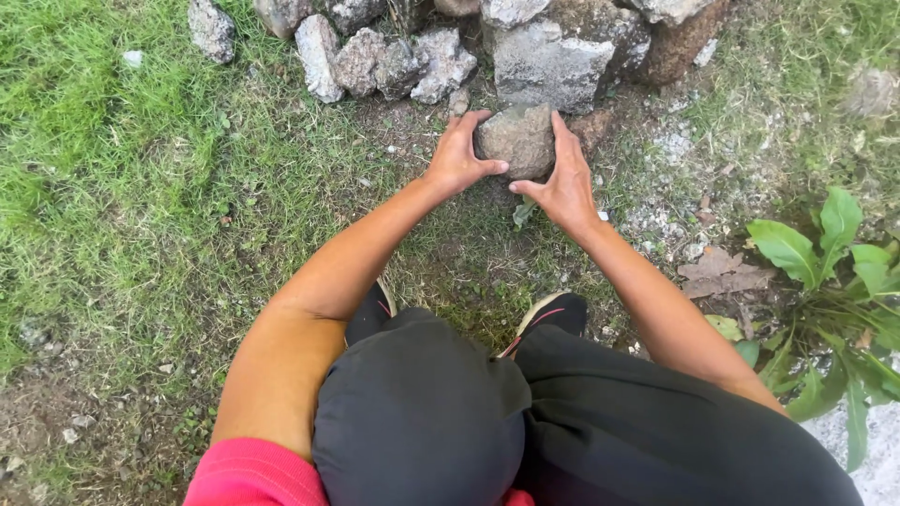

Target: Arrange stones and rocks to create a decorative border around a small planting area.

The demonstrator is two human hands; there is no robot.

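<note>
A rough grey-brown stone (518,139) sits on the ground just in front of a pile of rocks. My left hand (457,157) grips its left side, thumb hooked under the near edge. My right hand (565,184) clasps its right side, fingers up along the stone and thumb pointing in below it. Both arms reach forward past my knees in dark trousers, and my feet in dark shoes stand on the grass below.
A row of grey rocks (394,58) and a larger block (550,64) lie right behind the stone. Grass (122,178) covers the left. A broad-leaved green plant (839,281) and dry leaves are on the right, with bare gravelly soil (670,150) between.
</note>
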